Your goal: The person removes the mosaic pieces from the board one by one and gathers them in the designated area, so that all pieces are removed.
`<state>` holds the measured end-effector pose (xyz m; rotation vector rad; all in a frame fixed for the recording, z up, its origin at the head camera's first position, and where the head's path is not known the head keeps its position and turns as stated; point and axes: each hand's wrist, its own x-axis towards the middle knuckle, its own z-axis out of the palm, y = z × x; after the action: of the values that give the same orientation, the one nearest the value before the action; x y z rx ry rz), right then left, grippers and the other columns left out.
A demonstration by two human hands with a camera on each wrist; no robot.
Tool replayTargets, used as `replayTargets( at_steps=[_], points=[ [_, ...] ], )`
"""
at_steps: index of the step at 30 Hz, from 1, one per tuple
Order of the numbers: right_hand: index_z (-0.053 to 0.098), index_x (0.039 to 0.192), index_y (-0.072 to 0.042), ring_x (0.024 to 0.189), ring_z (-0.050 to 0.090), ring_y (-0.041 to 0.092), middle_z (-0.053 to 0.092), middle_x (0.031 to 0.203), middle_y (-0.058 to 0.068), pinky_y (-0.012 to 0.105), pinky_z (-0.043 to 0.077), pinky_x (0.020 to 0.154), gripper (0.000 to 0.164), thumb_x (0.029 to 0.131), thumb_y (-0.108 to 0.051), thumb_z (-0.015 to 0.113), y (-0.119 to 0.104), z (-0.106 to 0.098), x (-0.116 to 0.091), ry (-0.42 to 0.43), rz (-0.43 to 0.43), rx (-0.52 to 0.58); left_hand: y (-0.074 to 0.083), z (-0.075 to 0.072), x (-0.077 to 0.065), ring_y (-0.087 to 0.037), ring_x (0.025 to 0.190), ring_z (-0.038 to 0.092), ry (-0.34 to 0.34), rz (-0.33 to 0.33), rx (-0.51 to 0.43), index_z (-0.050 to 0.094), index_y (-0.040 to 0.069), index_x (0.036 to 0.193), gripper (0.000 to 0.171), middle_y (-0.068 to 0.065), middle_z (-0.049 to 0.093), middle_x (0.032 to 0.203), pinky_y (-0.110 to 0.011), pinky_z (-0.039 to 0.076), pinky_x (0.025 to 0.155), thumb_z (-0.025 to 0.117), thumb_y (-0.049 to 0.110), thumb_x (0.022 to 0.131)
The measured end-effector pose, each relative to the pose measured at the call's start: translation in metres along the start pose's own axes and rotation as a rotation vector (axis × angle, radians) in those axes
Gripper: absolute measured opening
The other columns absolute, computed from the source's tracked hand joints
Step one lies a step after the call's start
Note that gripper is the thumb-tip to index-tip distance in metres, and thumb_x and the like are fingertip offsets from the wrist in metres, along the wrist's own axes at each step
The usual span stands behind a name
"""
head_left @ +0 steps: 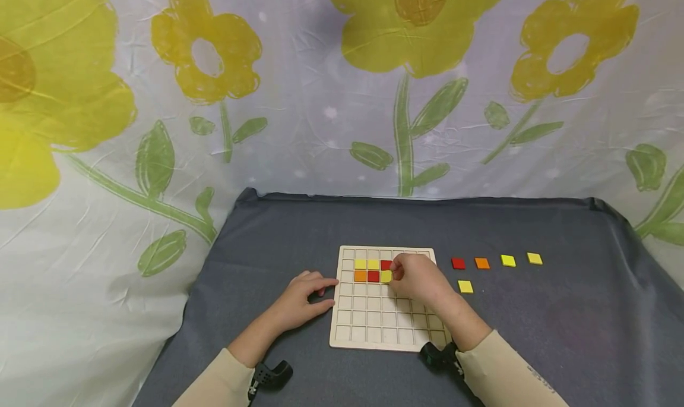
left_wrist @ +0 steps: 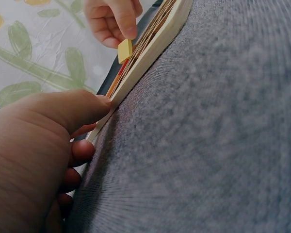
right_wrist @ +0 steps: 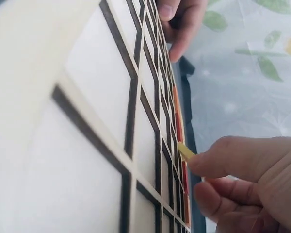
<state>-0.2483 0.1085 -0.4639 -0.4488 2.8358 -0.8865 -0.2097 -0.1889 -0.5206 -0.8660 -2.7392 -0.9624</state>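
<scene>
A pale wooden grid board (head_left: pixel 359 318) lies on the dark cloth. Yellow, red and orange square tiles fill some of its upper cells, among them an orange tile (head_left: pixel 360 275) and a red tile (head_left: pixel 373 276). My right hand (head_left: pixel 422 282) pinches a yellow tile (left_wrist: pixel 125 51) between thumb and fingers. In the right wrist view that yellow tile (right_wrist: pixel 185 151) is tilted, with its lower edge at the grid. Along the board's left edge, my left hand (head_left: pixel 299 300) touches the wood with thumb and fingertips. My right hand covers part of the upper cells.
Right of the board lie loose tiles: a red one (head_left: pixel 458 264), an orange one (head_left: pixel 482 263) and several yellow ones, the nearest (head_left: pixel 465 286) in a lower row. A dark cloth (head_left: pixel 534 335) covers the table. Behind it hangs a flowered curtain (head_left: pixel 299 128).
</scene>
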Motion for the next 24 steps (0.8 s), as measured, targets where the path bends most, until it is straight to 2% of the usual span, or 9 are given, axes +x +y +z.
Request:
replayTargets(
  at_steps=[7, 13, 16, 21, 24],
  points=[
    [0.064, 0.087, -0.011, 0.065, 0.051, 0.018, 0.056, 0.071, -0.001, 0.033, 0.042, 0.061, 0.019, 0.077, -0.01, 0.08, 0.001, -0.002, -0.001, 0.006, -0.021, -0.058, 0.0, 0.0, 0.0, -0.011, 0.079, 0.041, -0.001, -0.004, 0.004, 0.073, 0.016, 0.125, 0.034, 0.007, 0.05, 0.084, -0.03, 0.032, 0.076, 0.079, 0.024, 0.092],
    [0.066, 0.089, -0.009, 0.067, 0.051, 0.018, 0.056, 0.074, 0.0, 0.034, 0.041, 0.062, 0.017, 0.076, -0.009, 0.076, 0.003, -0.009, -0.002, 0.03, -0.034, -0.05, 0.0, 0.0, 0.0, -0.011, 0.079, 0.041, 0.0, -0.004, 0.006, 0.073, 0.016, 0.125, 0.034, 0.007, 0.05, 0.084, -0.03, 0.032, 0.076, 0.079, 0.025, 0.093],
    [0.066, 0.09, -0.009, 0.066, 0.05, 0.019, 0.056, 0.075, 0.001, 0.034, 0.041, 0.062, 0.015, 0.078, -0.01, 0.074, 0.005, -0.014, -0.004, 0.019, -0.04, -0.007, -0.001, 0.0, 0.0, -0.011, 0.079, 0.041, 0.0, -0.001, 0.007, 0.073, 0.016, 0.125, 0.034, 0.007, 0.05, 0.084, -0.03, 0.032, 0.076, 0.079, 0.025, 0.093],
    [0.065, 0.092, -0.011, 0.066, 0.051, 0.018, 0.059, 0.08, 0.0, 0.035, 0.042, 0.062, 0.014, 0.079, -0.01, 0.07, 0.007, -0.021, -0.01, -0.019, -0.046, 0.131, 0.0, 0.0, 0.0, -0.009, 0.079, 0.04, -0.006, -0.005, 0.005, 0.073, 0.016, 0.125, 0.034, 0.007, 0.05, 0.084, -0.03, 0.032, 0.076, 0.079, 0.024, 0.093],
    [0.066, 0.093, -0.012, 0.06, 0.047, 0.017, 0.059, 0.082, 0.0, 0.034, 0.04, 0.059, 0.014, 0.08, -0.011, 0.07, 0.008, -0.026, -0.014, -0.025, -0.056, 0.167, 0.001, 0.0, 0.0, -0.01, 0.079, 0.04, 0.0, -0.004, 0.003, 0.073, 0.015, 0.124, 0.034, 0.007, 0.051, 0.084, -0.03, 0.032, 0.076, 0.079, 0.023, 0.092]
  ],
)
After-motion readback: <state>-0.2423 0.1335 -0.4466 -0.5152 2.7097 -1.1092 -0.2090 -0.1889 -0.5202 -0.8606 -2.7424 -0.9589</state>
